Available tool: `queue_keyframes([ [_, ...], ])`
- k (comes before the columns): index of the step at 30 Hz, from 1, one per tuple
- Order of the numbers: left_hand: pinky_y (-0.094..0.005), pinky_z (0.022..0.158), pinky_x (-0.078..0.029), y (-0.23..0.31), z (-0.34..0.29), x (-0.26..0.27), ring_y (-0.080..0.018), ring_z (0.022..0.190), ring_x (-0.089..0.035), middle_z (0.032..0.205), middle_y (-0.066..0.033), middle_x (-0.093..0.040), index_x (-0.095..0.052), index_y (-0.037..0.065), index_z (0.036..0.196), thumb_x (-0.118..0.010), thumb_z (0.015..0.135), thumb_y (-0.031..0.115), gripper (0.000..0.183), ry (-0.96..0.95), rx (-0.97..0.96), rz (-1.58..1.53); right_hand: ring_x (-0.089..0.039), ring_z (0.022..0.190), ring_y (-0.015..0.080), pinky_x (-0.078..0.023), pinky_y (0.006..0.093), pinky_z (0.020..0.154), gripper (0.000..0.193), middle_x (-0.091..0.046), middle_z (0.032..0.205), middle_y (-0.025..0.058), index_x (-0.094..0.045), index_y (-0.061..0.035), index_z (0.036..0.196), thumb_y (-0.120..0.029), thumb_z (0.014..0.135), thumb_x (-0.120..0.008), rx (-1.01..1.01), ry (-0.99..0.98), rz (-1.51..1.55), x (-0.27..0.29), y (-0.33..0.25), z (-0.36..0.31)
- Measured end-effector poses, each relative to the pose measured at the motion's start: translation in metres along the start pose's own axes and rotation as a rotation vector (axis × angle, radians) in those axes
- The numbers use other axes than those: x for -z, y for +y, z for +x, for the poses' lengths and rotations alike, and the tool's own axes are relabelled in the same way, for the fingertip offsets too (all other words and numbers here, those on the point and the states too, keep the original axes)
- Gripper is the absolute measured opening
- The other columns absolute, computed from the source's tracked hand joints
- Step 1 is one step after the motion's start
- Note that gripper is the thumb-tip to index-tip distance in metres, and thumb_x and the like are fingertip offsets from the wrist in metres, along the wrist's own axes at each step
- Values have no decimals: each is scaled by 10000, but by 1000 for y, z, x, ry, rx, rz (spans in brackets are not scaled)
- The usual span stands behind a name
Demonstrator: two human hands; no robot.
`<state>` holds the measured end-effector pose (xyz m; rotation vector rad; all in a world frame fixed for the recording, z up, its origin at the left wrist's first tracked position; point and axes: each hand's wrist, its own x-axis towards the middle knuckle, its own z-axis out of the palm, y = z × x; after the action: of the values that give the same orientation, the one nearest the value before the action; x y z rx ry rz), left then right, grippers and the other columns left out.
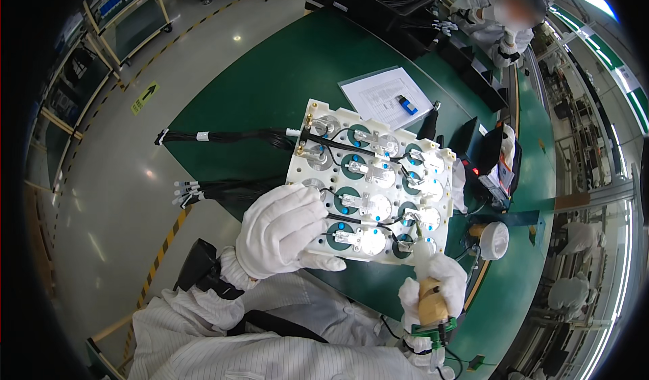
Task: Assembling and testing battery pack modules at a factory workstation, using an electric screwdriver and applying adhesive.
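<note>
A white plate-like fixture (326,238) lies on the green table in front of me. It carries rows of round silvery parts with clamps, blue dots and black wires. My left hand (282,230), in a white glove, rests over its near left edge, fingers stretched and thumb apart, holding nothing I can see. My gloved right hand (449,278) is closed around a tan-bodied tool (433,302) with a pale tip. That tip points at the fixture's near right corner; the exact contact point is too small to make out.
Black cable bundles (233,136) run left from the fixture past the table's edge. Behind it lie a printed sheet (378,92) and a small blue object (406,105). A white round item (494,241) stands at right. Another person (490,18) sits at the far right.
</note>
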<state>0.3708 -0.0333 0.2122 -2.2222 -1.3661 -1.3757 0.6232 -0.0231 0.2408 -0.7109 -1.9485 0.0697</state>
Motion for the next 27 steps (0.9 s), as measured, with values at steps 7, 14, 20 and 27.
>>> queue_keyframes([
  [7,-393,911,-488,5,-1,6,-242,990,-601,971,-71,-636,-647,57,829,-727,683,535,506,-95,58,-26,-568,773,230,-507,307,573,386,-551,967,162,-410,-40,1156,-187,866,-619,-685,362,256,24,-14,6],
  [14,-436,755,-503,5,7,4,-331,775,-608,819,-129,-604,-596,-1,694,-743,590,530,560,-15,-18,-31,-581,849,196,-474,219,478,257,-545,914,79,-443,-121,1072,-250,890,-572,-1057,494,566,37,-11,17],
  [20,-421,842,-503,10,18,16,-278,900,-621,919,-90,-631,-642,44,833,-748,660,505,503,-100,12,-4,-597,835,211,-477,229,464,261,-552,913,84,-445,-133,1058,-275,886,-580,-1025,442,553,31,-15,19],
  [27,-311,830,-484,-5,85,37,-218,919,-629,981,-126,-658,-631,-19,1003,-588,878,115,188,-189,520,-183,-610,831,222,-480,239,463,255,-571,916,108,-422,-106,1068,-254,900,-544,-1043,412,538,32,-10,16],
])
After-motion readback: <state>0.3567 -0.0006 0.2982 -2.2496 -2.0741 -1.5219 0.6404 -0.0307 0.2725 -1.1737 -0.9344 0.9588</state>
